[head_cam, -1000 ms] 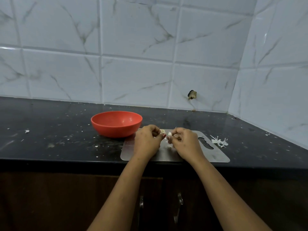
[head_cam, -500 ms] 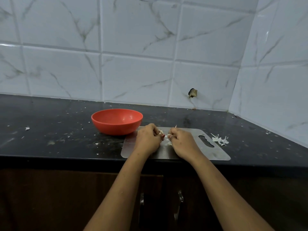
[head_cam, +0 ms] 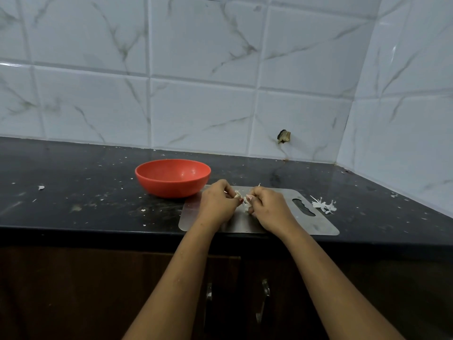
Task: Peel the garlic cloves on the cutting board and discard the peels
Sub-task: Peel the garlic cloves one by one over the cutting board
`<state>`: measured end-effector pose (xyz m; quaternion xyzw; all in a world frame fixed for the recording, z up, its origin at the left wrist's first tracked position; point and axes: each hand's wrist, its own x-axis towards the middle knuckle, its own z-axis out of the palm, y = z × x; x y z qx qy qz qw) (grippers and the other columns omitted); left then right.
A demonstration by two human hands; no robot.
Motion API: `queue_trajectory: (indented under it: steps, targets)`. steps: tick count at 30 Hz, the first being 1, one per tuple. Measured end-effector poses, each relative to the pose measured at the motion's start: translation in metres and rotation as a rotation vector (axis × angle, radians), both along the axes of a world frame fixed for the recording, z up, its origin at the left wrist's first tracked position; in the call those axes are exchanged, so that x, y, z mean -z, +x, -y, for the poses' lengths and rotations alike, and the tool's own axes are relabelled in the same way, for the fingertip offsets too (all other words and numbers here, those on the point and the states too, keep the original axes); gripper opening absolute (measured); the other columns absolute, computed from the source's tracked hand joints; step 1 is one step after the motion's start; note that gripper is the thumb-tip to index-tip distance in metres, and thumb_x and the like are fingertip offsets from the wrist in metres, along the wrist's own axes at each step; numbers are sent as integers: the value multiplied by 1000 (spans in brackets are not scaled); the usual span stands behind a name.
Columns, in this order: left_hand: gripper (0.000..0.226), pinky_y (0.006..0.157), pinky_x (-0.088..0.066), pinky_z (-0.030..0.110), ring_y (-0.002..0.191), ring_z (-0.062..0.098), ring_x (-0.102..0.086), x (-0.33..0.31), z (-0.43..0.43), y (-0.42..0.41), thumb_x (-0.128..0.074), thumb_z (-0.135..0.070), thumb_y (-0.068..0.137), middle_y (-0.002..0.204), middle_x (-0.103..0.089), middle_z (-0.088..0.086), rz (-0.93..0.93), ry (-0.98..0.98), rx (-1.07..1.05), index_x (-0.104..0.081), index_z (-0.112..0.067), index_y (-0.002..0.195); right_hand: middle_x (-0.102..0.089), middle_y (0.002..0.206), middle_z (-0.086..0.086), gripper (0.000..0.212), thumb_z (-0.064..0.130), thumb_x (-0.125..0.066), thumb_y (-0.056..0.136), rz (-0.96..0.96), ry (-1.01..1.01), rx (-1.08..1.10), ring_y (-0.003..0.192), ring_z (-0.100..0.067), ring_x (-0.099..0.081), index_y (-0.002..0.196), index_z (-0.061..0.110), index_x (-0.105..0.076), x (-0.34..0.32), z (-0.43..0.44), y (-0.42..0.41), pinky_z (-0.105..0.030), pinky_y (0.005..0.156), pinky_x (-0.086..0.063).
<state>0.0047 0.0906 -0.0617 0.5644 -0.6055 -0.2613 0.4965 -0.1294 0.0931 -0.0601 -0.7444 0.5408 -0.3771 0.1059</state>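
Note:
A steel cutting board [head_cam: 316, 223] lies at the counter's front edge. Over its middle my left hand [head_cam: 217, 203] and my right hand [head_cam: 270, 208] meet, fingers curled. Between the fingertips is a small pale garlic clove [head_cam: 237, 193], pinched by my left hand, while my right hand pinches papery peel [head_cam: 245, 204] hanging from it. More whitish bits lie on the board under the hands, partly hidden. A small pile of white peels [head_cam: 323, 206] lies on the counter just right of the board's handle slot.
An orange-red bowl [head_cam: 172, 177] stands on the black counter [head_cam: 73, 192] touching the board's far left corner. Small crumbs and peel flecks dot the counter. Tiled walls close the back and right. Cabinet doors with metal handles [head_cam: 263, 298] are below.
Both hands have dropped slightly toward the board and drawn closer together; the clove stays pinched between them. The bowl and board have not moved.

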Motion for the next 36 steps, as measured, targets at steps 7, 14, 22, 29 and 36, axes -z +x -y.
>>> queue_trajectory:
  steps: [7,14,22,29,36]
  targets:
    - [25,65,-47,28,72,13,-63,-1,-5,4,-72,-9,81,77,-70,0,-68,-17,111,-58,-22,95,-55,78,-5,22,20,-39,103,-114,-20,-56,73,-20,-51,89,10,-53,-1,0,1,-27,60,-35]
    - [24,74,-56,33,70,19,-63,-5,-10,2,-76,-3,77,84,-72,16,-141,-1,207,-71,-12,100,-62,90,-6,25,19,-41,102,-113,-57,-36,81,-17,-54,110,13,-64,0,3,1,-27,65,-35]
    - [24,82,-58,39,84,27,-71,-7,-11,3,-76,5,74,85,-73,15,-175,21,174,-72,-7,94,-58,85,-4,25,21,-41,103,-135,-71,-1,79,-19,-53,101,9,-63,1,1,2,-29,64,-34]
    - [20,77,-58,32,75,16,-69,-5,-9,2,-75,1,74,80,-73,7,-80,-10,74,-73,-15,87,-65,83,-5,21,21,-46,101,-42,-21,47,80,-20,-59,94,13,-65,3,5,1,-29,68,-40]
    - [21,64,-51,22,64,12,-64,-1,-5,3,-74,-2,77,76,-71,4,-96,-20,41,-72,-21,86,-61,92,-9,21,24,-39,103,-221,-89,145,81,-25,-54,103,8,-54,4,-5,4,-37,70,-45]
